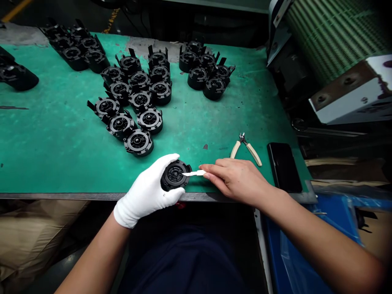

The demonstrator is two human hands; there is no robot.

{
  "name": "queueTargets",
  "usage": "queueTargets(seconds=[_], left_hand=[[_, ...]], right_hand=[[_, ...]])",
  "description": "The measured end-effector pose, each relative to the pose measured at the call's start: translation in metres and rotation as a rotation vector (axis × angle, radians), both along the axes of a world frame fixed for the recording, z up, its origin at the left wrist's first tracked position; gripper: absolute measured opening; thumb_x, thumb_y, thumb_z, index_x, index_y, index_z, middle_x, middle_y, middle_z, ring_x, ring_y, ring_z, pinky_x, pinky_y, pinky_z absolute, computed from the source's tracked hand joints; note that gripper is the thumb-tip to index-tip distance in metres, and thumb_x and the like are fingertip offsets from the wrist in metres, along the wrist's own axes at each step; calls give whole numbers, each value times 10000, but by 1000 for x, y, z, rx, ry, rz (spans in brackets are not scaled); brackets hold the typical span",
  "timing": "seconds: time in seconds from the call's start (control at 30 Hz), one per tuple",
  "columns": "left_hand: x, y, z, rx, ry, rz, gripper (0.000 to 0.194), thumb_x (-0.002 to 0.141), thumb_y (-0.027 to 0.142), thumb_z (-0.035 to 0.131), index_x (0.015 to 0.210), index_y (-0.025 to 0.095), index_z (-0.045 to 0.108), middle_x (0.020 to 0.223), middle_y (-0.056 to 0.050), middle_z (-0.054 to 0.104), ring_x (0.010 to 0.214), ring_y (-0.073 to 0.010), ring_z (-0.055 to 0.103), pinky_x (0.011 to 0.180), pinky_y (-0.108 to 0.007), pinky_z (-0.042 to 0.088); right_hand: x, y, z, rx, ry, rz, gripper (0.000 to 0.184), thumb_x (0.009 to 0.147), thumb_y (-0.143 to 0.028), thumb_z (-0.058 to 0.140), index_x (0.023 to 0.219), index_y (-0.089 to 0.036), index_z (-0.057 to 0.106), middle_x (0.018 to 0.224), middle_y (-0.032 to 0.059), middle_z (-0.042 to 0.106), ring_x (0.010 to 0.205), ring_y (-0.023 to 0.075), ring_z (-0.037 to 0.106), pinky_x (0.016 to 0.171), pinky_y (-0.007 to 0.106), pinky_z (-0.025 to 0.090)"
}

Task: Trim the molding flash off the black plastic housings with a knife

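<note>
Parts of black moulded plastic lie far off to the upper left of the gloved hand: a lone dark housing at the table's left edge, and beyond it a cluster of round black parts near the far corner. Closer in, up and slightly left of that hand, a long group of round black parts runs diagonally across the green table, its nearest piece just beyond the gloved fingers.

The left hand, in a white glove, is clenched around a round black part, thumb and fingers wrapping its rim so that the ribbed circular face is turned up. It holds the part at the near edge of the table, right between the two hands.

The right hand is bare and pinches a small white blade between thumb and fingertips. The blade lies nearly level, pointing left, and its tip rests on the face of the held part near the right side of its rim.

Farther up, above the gap between the hands, sits another cluster of round black parts. Just beyond the right hand lie small cutters with cream handles, jaws pointing away. To the right of that hand a black phone lies flat near the table's corner. Beyond it, well to the upper right, stands a machine with a green ribbed belt.
</note>
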State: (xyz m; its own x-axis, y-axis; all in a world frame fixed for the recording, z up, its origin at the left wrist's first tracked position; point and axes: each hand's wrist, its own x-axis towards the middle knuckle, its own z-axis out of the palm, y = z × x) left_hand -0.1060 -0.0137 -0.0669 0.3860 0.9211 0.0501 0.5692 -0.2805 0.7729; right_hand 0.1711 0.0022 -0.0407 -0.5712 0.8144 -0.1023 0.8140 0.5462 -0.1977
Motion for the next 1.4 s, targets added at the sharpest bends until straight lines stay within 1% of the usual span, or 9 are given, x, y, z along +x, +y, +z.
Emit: queueTargets(seconds=[0.1, 0.2, 0.27, 0.37, 0.47, 0.6, 0.7, 1.0, 1.4], left_hand=[[6, -8, -4, 34, 1, 56, 810, 779, 437, 824, 1465, 251, 435, 1472, -61, 536, 1355, -266, 525, 1187, -412, 430], [18, -23, -11, 97, -5, 184, 862, 764, 545, 831, 1463, 233, 436, 1468, -83, 542, 1355, -276, 526, 1190, -428, 429], [27, -32, -15, 130, -15, 271, 872, 774, 574, 812, 1472, 223, 426, 1473, -99, 538, 1355, -280, 528, 1187, -438, 433], [34, -40, -19, 159, -10, 333, 885, 771, 592, 804, 1476, 214, 427, 1459, -108, 551, 1344, -285, 541, 1174, -440, 449], [35, -40, -20, 166, -4, 322, 907, 755, 598, 814, 1477, 209, 428, 1453, -105, 559, 1335, -286, 550, 1172, -432, 452], [33, -38, -20, 177, -9, 318, 926, 745, 609, 815, 1482, 207, 425, 1457, -98, 559, 1327, -281, 559, 1172, -416, 454], [33, -38, -21, 182, -6, 322, 912, 753, 607, 810, 1481, 211, 428, 1466, -87, 553, 1334, -267, 554, 1177, -395, 448], [34, -37, -21, 206, -12, 308, 906, 754, 612, 809, 1468, 193, 442, 1446, -91, 570, 1321, -264, 564, 1175, -398, 449], [30, -35, -21, 213, -2, 277, 881, 779, 589, 804, 1464, 173, 438, 1442, -104, 569, 1314, -267, 567, 1176, -406, 448]], right_hand=[[2, -14, -2, -71, 112, -70, 356, 1078, -427, 387, 1189, -265, 684, 881, 26, 716, 808, 194, 672, 662, 303, 420], [2, -34, 2, -248, 260, -190, 319, 1088, -377, 369, 1118, -237, 654, 818, -3, 700, 713, 158, 654, 639, 285, 445], [1, -47, 5, -323, 328, -201, 284, 1082, -326, 389, 1219, -240, 622, 946, 11, 721, 812, 159, 673, 712, 280, 488], [-3, -60, 5, -335, 341, -140, 379, 1064, -248, 403, 1417, -240, 540, 1109, 51, 711, 954, 193, 672, 810, 315, 524], [-8, -65, 1, -347, 299, -118, 446, 1058, -222, 381, 1491, -217, 491, 1072, 72, 723, 913, 218, 682, 799, 356, 553], [-13, -65, 0, -392, 309, -95, 446, 1058, -217, 382, 1486, -192, 502, 1231, 96, 717, 1052, 240, 690, 913, 391, 563], [-13, -63, 1, -411, 314, -74, 438, 1058, -217, 391, 1479, -196, 509, 1292, 80, 702, 1101, 243, 686, 940, 395, 561], [-9, -59, -1, -350, 256, -78, 421, 1063, -236, 390, 1463, -214, 520, 1142, 72, 732, 971, 235, 699, 823, 375, 562], [-14, -50, -4, -306, 295, -104, 379, 1062, -253, 417, 1408, -228, 570, 1153, 49, 723, 984, 211, 691, 848, 337, 533]])
